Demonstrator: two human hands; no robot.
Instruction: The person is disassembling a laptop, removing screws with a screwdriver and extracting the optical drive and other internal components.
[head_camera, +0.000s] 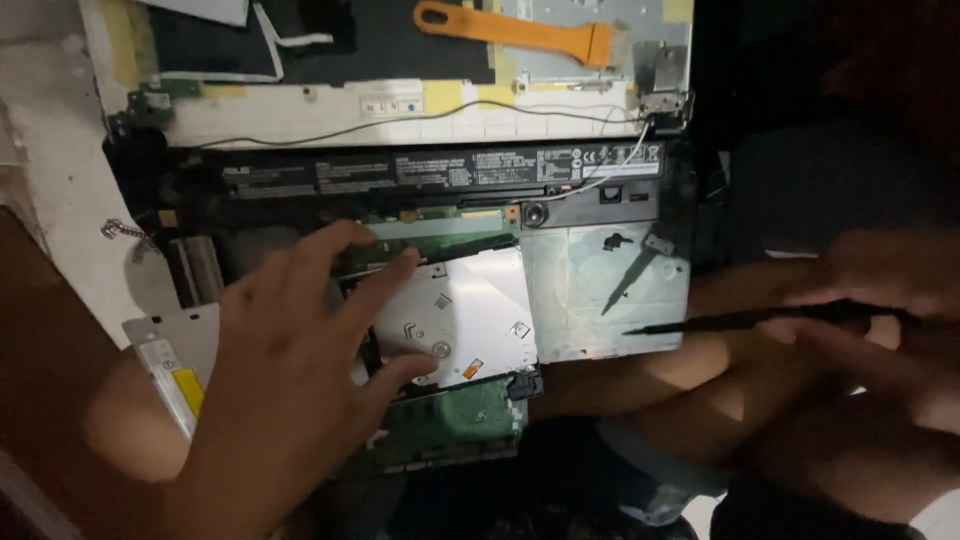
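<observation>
An opened laptop base (600, 290) lies in front of me with its insides bare. My left hand (290, 380) rests spread over it, fingertips on the silver drive (470, 315) and the green circuit board (450, 225) above it. My right hand (880, 290) is at the right edge, gripping a thin black screwdriver (740, 320). Its tip points left, toward the silver metal plate's lower right corner. A long black battery (440, 170) runs across the top of the base.
An orange plastic pry tool (520, 28) lies on the detached panel (300, 105) at the top. A thin wire (400, 118) trails across that panel. A silver optical drive (175, 365) sticks out at the left. My legs are below the laptop.
</observation>
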